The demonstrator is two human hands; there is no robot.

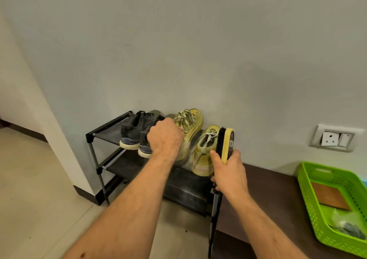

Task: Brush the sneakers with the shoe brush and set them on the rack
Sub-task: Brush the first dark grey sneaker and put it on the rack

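Observation:
Two yellow sneakers are on the top shelf of a black shoe rack (pixel 108 128). The left yellow sneaker (pixel 190 123) is tilted with its toe up, and my left hand (pixel 165 137) grips its heel end. The right yellow sneaker (pixel 204 151) lies flat, heel toward me. My right hand (pixel 228 169) holds a yellow-backed shoe brush (pixel 225 143) upright beside that sneaker, its black bristles facing left and touching or nearly touching the shoe.
A pair of dark grey sneakers (pixel 135 133) rests on the left of the same shelf. A green plastic basket (pixel 313 203) with small items sits on a dark wooden surface (pixel 268 199) at the right. A wall socket (pixel 335 138) is above it.

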